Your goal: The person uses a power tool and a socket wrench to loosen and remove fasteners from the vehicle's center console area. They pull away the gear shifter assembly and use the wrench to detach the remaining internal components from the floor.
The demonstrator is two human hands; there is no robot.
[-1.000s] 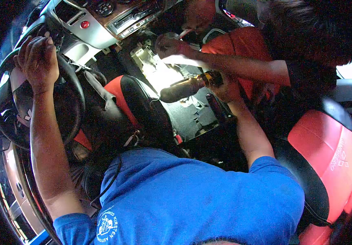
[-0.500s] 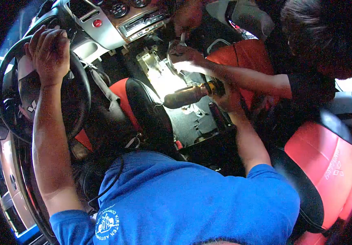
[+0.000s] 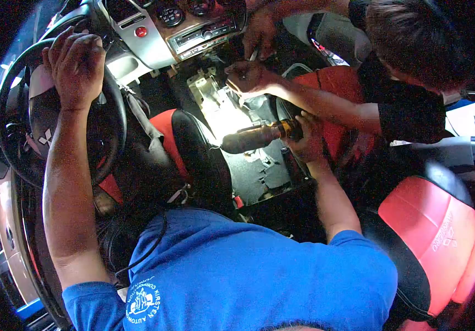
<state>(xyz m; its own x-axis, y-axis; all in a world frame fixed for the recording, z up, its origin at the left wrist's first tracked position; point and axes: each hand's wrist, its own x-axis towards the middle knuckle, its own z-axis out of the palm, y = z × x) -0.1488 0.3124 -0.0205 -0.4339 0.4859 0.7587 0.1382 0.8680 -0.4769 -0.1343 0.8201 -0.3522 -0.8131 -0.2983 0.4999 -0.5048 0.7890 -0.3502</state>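
My left hand (image 3: 76, 69) rests over the top of the steering wheel (image 3: 119, 118), fingers curled loosely and apart, with nothing seen in them. On the right, my right hand (image 3: 306, 140) is wrapped round the rear end of a dark yellow-and-black flashlight-like tool (image 3: 251, 138). The tool lies level above the center console area (image 3: 259, 174). Just past it, a metal bracket (image 3: 204, 94) on the floor tunnel is brightly lit. A co-worker's hand (image 3: 248, 78) is close to that bracket, and the co-worker's other hand (image 3: 262, 38) holds a small light-colored item.
The dashboard with a radio (image 3: 204, 34) and a red button (image 3: 141, 32) is at the top. The co-worker's head (image 3: 414, 44) leans in from the upper right. A red-and-black seat (image 3: 419, 220) stands at the right, and another seat edge (image 3: 166, 132) lies left of the console.
The view has shifted, so the dashboard shows more to the right. The co-worker's head and far hand have come further into view. My right hand still holds the tool.
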